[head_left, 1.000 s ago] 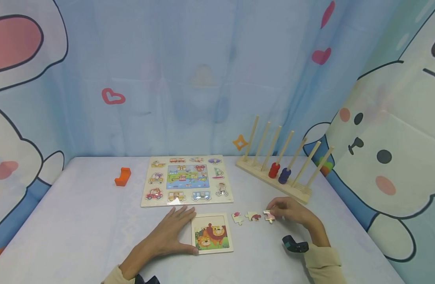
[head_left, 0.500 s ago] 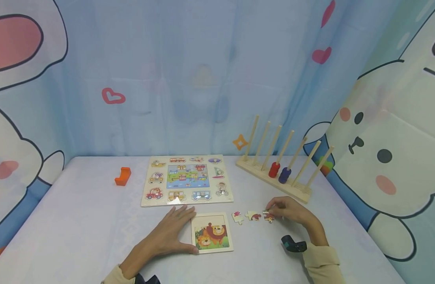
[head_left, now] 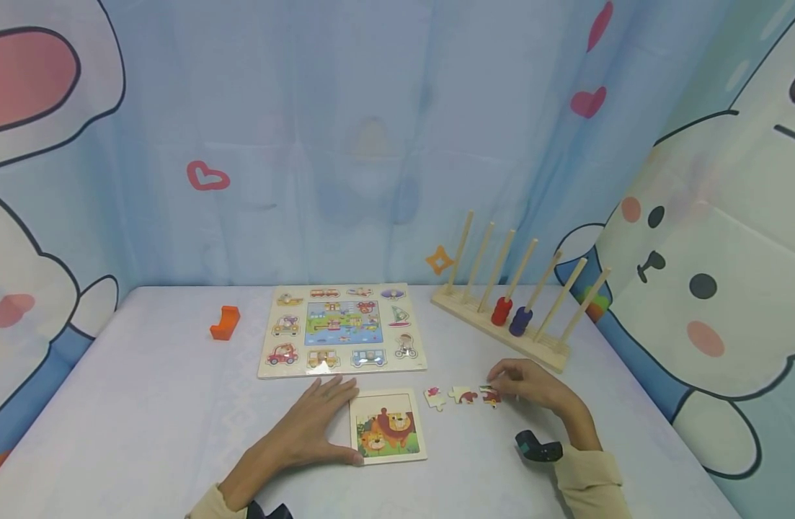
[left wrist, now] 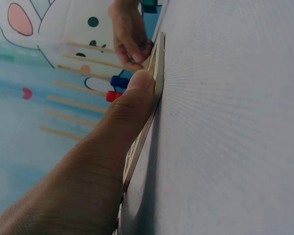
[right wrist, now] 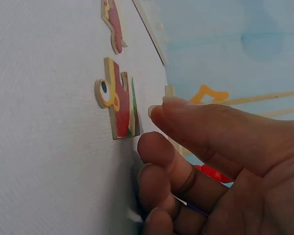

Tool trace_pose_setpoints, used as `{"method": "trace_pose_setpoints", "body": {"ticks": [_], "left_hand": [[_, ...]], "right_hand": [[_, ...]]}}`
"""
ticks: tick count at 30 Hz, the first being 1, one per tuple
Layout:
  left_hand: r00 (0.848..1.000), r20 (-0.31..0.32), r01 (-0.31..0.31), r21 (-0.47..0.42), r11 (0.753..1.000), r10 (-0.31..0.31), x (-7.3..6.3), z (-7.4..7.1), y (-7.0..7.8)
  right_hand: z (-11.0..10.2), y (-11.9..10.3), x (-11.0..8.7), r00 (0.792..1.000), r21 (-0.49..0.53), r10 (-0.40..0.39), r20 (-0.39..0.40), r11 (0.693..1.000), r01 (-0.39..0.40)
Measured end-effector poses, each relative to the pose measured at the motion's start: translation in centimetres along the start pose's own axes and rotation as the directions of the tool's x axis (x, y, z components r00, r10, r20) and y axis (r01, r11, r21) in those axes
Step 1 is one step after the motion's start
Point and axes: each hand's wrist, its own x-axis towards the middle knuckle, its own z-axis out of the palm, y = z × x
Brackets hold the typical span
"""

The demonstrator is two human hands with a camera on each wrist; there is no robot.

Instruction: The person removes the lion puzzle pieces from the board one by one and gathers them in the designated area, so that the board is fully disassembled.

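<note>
A small wooden puzzle tray [head_left: 355, 432] with a lion picture partly filled in lies before me. My left hand [head_left: 306, 425] rests at its left side, fingers extended, and the thumb [left wrist: 139, 85] touches its near edge. Three loose jigsaw pieces lie in a row to the right: one with a pink patch [head_left: 434, 398], one with a brown-red patch [head_left: 463, 395], and a red-brown one with an eye [right wrist: 121, 110]. Beside this last piece my right hand [head_left: 530, 386] hovers low, its fingers loosely bent. The right wrist view shows a gap between fingertips and piece.
A larger vehicle puzzle board [head_left: 345, 365] lies behind the tray. To the back right stands a wooden peg rack [head_left: 501, 330] with red beads [head_left: 502, 311] and blue beads [head_left: 520, 321]. An orange block [head_left: 225, 323] sits at the left. A printed curtain [head_left: 371, 144] hangs behind.
The jigsaw piece at my right fingertips has turned from a pale, shiny look to showing its red-brown picture, lying on the table. My left hand and the tray have stayed put.
</note>
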Motion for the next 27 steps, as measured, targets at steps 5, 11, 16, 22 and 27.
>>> {"method": "trace_pose_setpoints", "body": {"ticks": [5,11,16,22,27], "left_hand": [[1.0,0.004,0.0,0.0,1.0,0.0,0.0,0.1,0.0],[1.0,0.003,-0.003,-0.005,1.0,0.003,0.0,0.0,0.0],[1.0,0.009,-0.001,-0.015,1.0,0.001,0.0,-0.1,0.1],[1.0,0.014,0.0,-0.012,1.0,0.0,0.0,-0.1,0.1],[1.0,0.011,-0.009,0.01,1.0,0.009,0.0,-0.1,-0.1]], "right_hand": [[0.1,-0.7,0.1,0.996,-0.017,-0.042,-0.073,0.999,0.041],[0.8,-3.0,0.3,0.977,-0.017,-0.175,-0.124,0.985,0.174],[3.0,-5.3,1.4,0.967,0.02,-0.222,-0.123,0.974,0.226],[7.8,-9.2,2.7,0.95,0.146,-0.309,-0.041,0.939,0.312],[11.1,-10.9,3.1,0.933,0.137,-0.356,0.043,0.928,0.348]]}}
